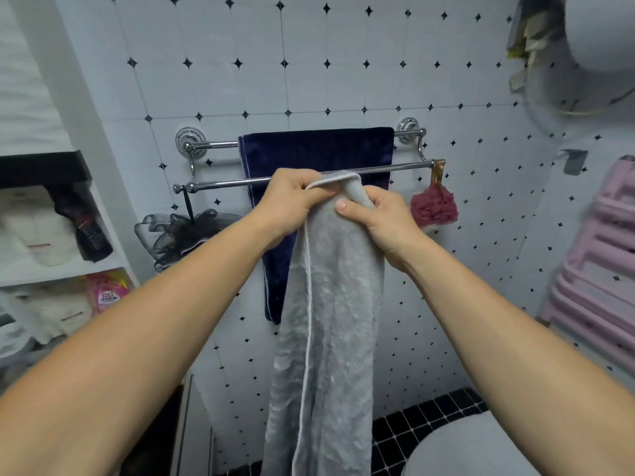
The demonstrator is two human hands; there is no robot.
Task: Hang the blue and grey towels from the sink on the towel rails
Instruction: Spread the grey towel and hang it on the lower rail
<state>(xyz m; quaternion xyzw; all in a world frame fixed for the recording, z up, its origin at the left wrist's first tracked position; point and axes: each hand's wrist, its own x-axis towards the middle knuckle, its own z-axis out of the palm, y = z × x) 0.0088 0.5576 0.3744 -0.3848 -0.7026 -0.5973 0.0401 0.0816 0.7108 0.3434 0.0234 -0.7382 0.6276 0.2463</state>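
Note:
A dark blue towel (318, 149) hangs over the back rail (213, 144) of a chrome double towel rail on the tiled wall. The grey towel (336, 304) hangs long and bunched in front of it, its top edge folded at the front rail (233, 183). My left hand (292, 201) grips the towel's top left corner right at the front rail. My right hand (381, 214) pinches the top right part, thumb on the cloth. Whether the grey towel lies over the front rail or is only held against it I cannot tell.
A black mesh sponge (182, 231) hangs from the front rail's left end, a red one (434, 206) from its right end. White shelves (51, 266) with bottles stand at left. A pink rack (598, 276) is at right, a white toilet (474, 444) below.

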